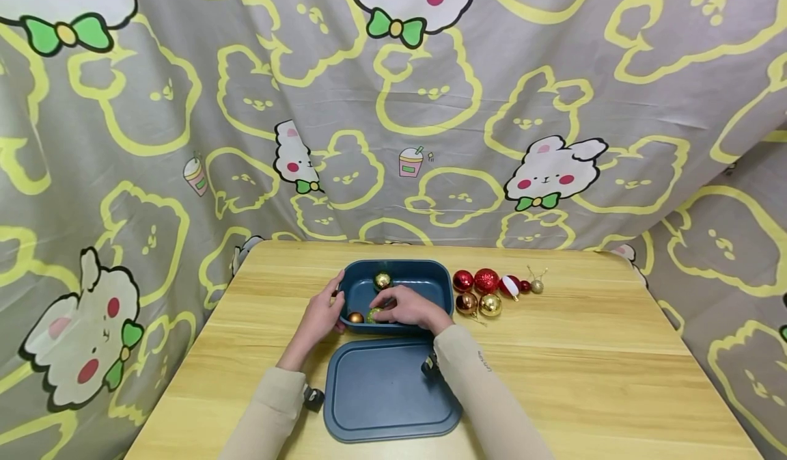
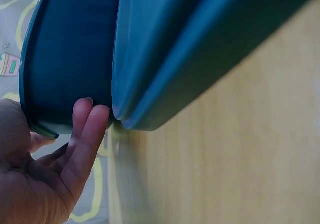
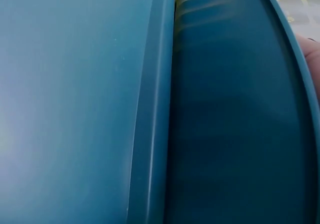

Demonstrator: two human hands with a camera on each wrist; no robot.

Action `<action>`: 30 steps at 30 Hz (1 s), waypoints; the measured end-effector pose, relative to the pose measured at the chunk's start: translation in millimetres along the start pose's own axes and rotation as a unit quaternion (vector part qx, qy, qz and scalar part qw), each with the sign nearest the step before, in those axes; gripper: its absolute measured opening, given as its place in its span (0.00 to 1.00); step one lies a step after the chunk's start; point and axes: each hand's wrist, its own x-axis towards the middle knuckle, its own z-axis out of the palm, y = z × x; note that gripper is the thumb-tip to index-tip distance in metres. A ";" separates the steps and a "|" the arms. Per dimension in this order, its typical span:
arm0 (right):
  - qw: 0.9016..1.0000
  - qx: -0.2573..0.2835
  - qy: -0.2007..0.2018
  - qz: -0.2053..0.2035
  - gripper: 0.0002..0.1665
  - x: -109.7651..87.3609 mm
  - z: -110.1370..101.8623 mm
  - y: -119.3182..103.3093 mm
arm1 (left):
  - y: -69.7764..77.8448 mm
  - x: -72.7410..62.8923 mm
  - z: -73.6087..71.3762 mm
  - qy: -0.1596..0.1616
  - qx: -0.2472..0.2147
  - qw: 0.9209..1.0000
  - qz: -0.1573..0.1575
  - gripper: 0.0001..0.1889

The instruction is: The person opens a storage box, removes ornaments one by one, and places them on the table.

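On the table stands a dark blue box [image 1: 424, 289] without its lid on. My left hand [image 1: 322, 312] holds its left end; in the left wrist view two fingertips [image 2: 95, 119] touch the outer wall. Inside the box, my right hand [image 1: 406, 307] pinches a green glittery ball [image 1: 373, 315] near the front left corner. Beside that ball lies a small copper ball [image 1: 355, 317], and a gold ball [image 1: 382, 281] is by the back wall. The right wrist view shows the box's outer wall [image 3: 235, 114], with the right hand's fingers mostly hidden.
The blue lid [image 1: 390, 391] lies flat in front of the box, under the right forearm. Right of the box several Christmas balls are grouped: red balls [image 1: 486, 280], a red-and-white one [image 1: 509, 286], a brown ball [image 1: 466, 303] and a gold ball [image 1: 490, 305]. A patterned curtain [image 1: 443, 152] hangs behind.
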 end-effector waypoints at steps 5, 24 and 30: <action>1.000 0.001 0.004 0.000 0.16 -1.0 -0.1 -0.7 | 0.5 -0.3 -0.1 0.000 0.001 1.000 0.003 0.29; 0.999 0.002 0.043 -0.013 0.18 -4.4 0.0 -0.4 | -0.9 -0.3 0.8 -0.003 0.000 1.000 0.001 0.29; 0.998 0.006 0.061 -0.011 0.18 -3.2 0.7 0.5 | -1.4 -0.8 0.6 0.000 0.003 1.000 0.003 0.29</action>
